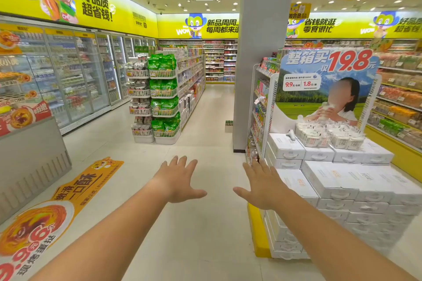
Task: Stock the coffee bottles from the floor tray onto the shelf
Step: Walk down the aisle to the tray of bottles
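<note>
Both arms reach forward over bare floor in a shop aisle. The left hand (pixel 177 180) and right hand (pixel 262 186) are spread flat with fingers wide apart, holding nothing. A grey pillar (pixel 262 52) stands ahead, with a small floor tray of bottles (pixel 229 123) at its foot, far from both hands. Stacked white cartons (pixel 342 185) sit just right of the right hand, below a milk poster (pixel 324 84). Wire baskets (pixel 163 93) of green bags stand ahead left
</note>
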A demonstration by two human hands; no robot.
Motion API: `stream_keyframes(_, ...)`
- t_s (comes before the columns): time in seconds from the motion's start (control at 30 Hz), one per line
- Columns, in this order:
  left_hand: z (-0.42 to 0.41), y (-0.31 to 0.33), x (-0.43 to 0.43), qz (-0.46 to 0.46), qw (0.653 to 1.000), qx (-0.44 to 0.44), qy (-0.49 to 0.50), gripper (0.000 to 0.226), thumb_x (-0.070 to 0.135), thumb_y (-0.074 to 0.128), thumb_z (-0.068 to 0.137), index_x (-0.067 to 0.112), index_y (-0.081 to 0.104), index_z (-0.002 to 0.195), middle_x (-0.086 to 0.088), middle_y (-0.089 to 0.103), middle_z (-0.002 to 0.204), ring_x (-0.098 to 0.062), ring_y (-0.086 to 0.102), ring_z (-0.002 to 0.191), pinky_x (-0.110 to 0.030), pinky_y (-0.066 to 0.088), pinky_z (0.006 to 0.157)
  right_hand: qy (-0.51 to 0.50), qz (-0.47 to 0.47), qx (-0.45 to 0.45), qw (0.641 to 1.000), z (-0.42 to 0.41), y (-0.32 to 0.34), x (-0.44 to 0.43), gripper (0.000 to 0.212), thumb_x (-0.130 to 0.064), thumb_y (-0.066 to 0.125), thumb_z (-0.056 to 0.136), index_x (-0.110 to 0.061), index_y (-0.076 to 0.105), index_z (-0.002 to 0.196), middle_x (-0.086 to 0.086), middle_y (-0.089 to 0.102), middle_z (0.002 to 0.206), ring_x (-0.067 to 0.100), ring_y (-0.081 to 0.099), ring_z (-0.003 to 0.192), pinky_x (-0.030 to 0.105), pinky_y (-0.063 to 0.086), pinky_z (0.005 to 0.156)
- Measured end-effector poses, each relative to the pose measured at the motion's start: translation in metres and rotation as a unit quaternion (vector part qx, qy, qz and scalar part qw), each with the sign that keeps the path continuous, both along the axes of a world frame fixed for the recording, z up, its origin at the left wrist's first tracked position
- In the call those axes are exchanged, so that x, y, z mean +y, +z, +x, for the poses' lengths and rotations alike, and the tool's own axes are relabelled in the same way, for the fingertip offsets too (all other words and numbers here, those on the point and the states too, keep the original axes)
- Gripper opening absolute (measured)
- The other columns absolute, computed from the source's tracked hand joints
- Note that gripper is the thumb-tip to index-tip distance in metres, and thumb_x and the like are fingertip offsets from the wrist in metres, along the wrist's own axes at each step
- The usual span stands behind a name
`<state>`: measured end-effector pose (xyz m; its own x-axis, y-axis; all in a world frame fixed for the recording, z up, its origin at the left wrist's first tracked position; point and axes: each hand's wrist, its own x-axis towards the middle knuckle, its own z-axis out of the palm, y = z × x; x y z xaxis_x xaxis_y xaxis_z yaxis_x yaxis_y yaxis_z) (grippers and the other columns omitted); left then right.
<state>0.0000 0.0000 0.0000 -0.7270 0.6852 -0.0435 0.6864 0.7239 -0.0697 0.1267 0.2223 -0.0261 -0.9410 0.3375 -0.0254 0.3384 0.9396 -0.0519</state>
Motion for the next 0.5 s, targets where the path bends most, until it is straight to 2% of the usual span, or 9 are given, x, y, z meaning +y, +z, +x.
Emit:
stream_keyframes(0.23, -0.087, -0.014, 0.035, -0.029, 1.000, 0.009, 0.008, 0.106, 0.083, 0.040, 0.077, 0.025, 0.004, 0.157, -0.011, 0.010, 0.166, -0.034, 0.007, 0.153, -0.051, 0.017, 0.121, 0.005, 0.018, 0.004, 1.000, -0.086, -0.009, 0.036, 0.088, -0.073, 0.024, 0.091, -0.022, -0.004, 0.157, 0.010, -0.007, 0.167, 0.029, -0.010, 0.153, 0.049, -0.002, 0.123)
stream_keyframes(0.5, -0.226, -0.020, 0.122, -0.054, 0.998, 0.033, 0.013, 0.105, 0.084, 0.038, 0.077, 0.023, 0.008, 0.157, -0.010, 0.017, 0.163, -0.031, 0.016, 0.150, -0.050, 0.022, 0.119, 0.010, 0.013, 0.020, 1.000, -0.228, -0.017, 0.133, 0.088, -0.073, 0.026, 0.091, -0.021, 0.000, 0.158, 0.011, 0.000, 0.166, 0.032, -0.004, 0.153, 0.053, 0.004, 0.123)
